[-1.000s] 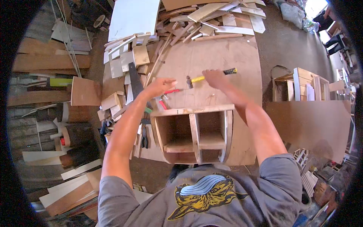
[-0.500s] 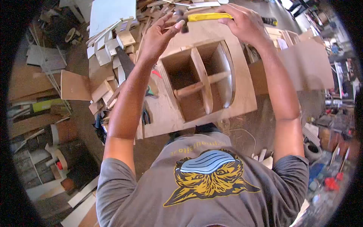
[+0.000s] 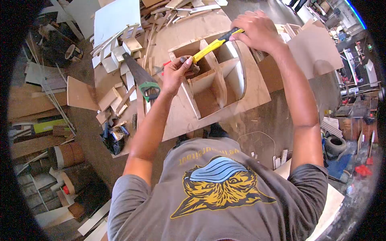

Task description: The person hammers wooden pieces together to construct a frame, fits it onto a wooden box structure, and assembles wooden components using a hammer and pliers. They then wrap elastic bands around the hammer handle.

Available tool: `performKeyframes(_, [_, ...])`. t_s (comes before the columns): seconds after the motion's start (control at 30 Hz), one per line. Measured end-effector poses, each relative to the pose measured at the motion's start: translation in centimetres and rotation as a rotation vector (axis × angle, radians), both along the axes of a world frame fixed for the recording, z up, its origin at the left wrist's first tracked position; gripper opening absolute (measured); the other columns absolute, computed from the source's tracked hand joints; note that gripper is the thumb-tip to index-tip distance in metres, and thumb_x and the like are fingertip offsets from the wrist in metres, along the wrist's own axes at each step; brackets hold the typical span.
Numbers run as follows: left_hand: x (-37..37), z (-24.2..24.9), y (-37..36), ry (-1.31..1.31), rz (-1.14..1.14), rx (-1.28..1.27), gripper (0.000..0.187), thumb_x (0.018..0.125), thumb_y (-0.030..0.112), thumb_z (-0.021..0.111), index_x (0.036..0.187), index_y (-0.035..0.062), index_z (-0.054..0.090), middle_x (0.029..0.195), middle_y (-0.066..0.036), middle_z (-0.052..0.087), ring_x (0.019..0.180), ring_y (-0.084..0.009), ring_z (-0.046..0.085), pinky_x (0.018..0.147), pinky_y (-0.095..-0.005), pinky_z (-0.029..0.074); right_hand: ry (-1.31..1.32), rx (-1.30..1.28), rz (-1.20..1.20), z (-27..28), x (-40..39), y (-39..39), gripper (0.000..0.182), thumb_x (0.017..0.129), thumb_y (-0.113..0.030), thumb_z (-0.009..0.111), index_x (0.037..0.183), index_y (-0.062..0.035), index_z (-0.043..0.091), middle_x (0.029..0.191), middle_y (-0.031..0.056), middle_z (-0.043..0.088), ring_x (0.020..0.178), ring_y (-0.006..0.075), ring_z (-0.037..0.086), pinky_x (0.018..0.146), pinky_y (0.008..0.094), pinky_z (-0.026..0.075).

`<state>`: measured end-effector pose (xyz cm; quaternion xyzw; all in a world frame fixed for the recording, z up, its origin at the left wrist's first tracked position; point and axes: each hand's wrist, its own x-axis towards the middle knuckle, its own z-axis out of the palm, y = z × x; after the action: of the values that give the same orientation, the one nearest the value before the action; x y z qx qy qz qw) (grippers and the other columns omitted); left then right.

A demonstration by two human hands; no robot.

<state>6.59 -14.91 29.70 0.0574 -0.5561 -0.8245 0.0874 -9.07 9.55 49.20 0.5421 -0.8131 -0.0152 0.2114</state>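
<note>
A hammer (image 3: 209, 50) with a yellow and black handle slants over the wooden compartment box (image 3: 217, 90). My right hand (image 3: 257, 32) is closed around the black end of its handle. Down at the head end, my left hand (image 3: 179, 72) has its thumb and fingers closed on the hammer, hiding most of the head. Below the hammer, the box lies on the worktable with its open compartments facing up; dividers split it, and its right side is curved. A hand saw (image 3: 138, 74) with a green handle lies left of my left hand.
Wood offcuts (image 3: 114, 96) crowd the left part of the worktable (image 3: 177, 122). A white panel (image 3: 116, 22) lies at the far left, and a brown board (image 3: 315, 52) juts out at right. A black bag (image 3: 112, 142) sits at the near left corner. Another person's legs (image 3: 298, 5) show far back.
The hammer has come down toward the box and gone from nearly level to slanted, head low on the left. My left hand has dropped and closed on the head end; the saw is now uncovered.
</note>
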Motion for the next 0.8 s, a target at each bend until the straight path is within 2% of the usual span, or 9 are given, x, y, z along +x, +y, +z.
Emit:
performKeyframes(0.03, [-0.3,0.2,0.1,-0.014,0.045,-0.003,0.039,0.099,0.026,0.072,0.126,-0.0012,0.067,0.109,-0.008,0.073,0.095,-0.0169,0.072,0.085,-0.0322,0.060,0.036,0.009,-0.003,0.6,0.3,-0.4,0.033,0.084,-0.046,0.074,0.092,-0.0144,0.071,0.088,0.0017,0.067,0.094,0.0242,0.064,0.086,0.0425,0.045])
performKeyframes(0.13, [-0.8,0.7,-0.2,0.055,0.344,-0.431,0.044,0.098,0.027,0.073,0.127,-0.0036,0.066,0.110,-0.009,0.073,0.098,-0.0177,0.072,0.087,-0.0312,0.059,0.150,0.029,0.010,1.8,0.9,-2.4,0.033,0.084,-0.046,0.074,0.091,-0.0134,0.071,0.087,0.0019,0.067,0.095,0.0229,0.064,0.086,0.0409,0.043])
performKeyframes(0.17, [-0.6,1.0,0.3,0.049,0.427,-0.418,0.041,0.096,0.024,0.074,0.128,-0.0021,0.066,0.113,-0.012,0.073,0.107,-0.0260,0.070,0.097,-0.0370,0.054,0.193,0.031,0.034,1.5,0.6,-3.1,0.033,0.084,-0.046,0.074,0.090,-0.0134,0.071,0.087,0.0021,0.067,0.095,0.0224,0.064,0.087,0.0404,0.043])
performKeyframes(0.27, [-0.1,-0.3,0.4,0.162,0.709,-1.189,0.038,0.094,0.019,0.073,0.127,0.0022,0.068,0.116,-0.015,0.073,0.118,-0.0348,0.064,0.107,-0.0433,0.047,0.214,0.184,-0.006,0.3,0.8,-6.0,0.028,0.087,-0.042,0.072,0.088,-0.0135,0.073,0.089,0.0025,0.070,0.098,0.0208,0.065,0.088,0.0393,0.043])
performKeyframes(0.3, [0.1,-1.1,0.6,0.165,0.663,-1.232,0.041,0.091,0.019,0.072,0.130,0.0084,0.067,0.131,-0.015,0.067,0.132,-0.0408,0.052,0.114,-0.0500,0.037,0.217,0.232,0.011,-0.6,0.9,-6.8,0.026,0.087,-0.039,0.071,0.088,-0.0136,0.073,0.089,0.0023,0.071,0.098,0.0204,0.065,0.089,0.0391,0.043])
performKeyframes(0.4, [0.8,-2.6,2.3,0.017,0.617,-1.475,0.044,0.091,0.020,0.070,0.134,0.0121,0.065,0.145,-0.013,0.057,0.138,-0.0400,0.046,0.115,-0.0544,0.034,0.235,0.293,0.137,-5.3,0.1,-9.4,0.016,0.085,-0.029,0.070,0.086,-0.0138,0.075,0.087,0.0025,0.073,0.096,0.0205,0.068,0.087,0.0383,0.046])
performKeyframes(0.43, [0.9,-3.8,2.6,-0.049,0.570,-1.476,0.046,0.092,0.019,0.068,0.138,0.0153,0.062,0.159,-0.009,0.042,0.144,-0.0409,0.039,0.116,-0.0579,0.031,0.240,0.301,0.190,-7.4,-0.2,-10.2,0.013,0.084,-0.026,0.070,0.085,-0.0138,0.076,0.087,0.0027,0.074,0.095,0.0208,0.069,0.086,0.0379,0.048])
performKeyframes(0.57, [1.1,-6.1,2.8,0.023,0.575,-1.476,0.048,0.093,0.016,0.064,0.141,0.0159,0.060,0.167,-0.008,0.029,0.148,-0.0406,0.035,0.116,-0.0574,0.031,0.139,0.396,0.291,-13.4,-0.3,-12.4,0.011,0.078,-0.019,0.069,0.072,-0.0145,0.077,0.080,0.0071,0.076,0.083,0.0244,0.074,0.074,0.0392,0.055])
performKeyframes(0.8, [1.5,-5.2,2.8,-0.036,0.554,-1.537,0.049,0.090,0.011,0.062,0.139,0.0154,0.061,0.166,-0.010,0.031,0.147,-0.0426,0.036,0.115,-0.0565,0.033,0.019,0.453,0.286,-19.2,-1.4,-13.1,0.012,0.078,-0.019,0.068,0.072,-0.0140,0.077,0.078,0.0088,0.076,0.080,0.0261,0.075,0.070,0.0405,0.059])
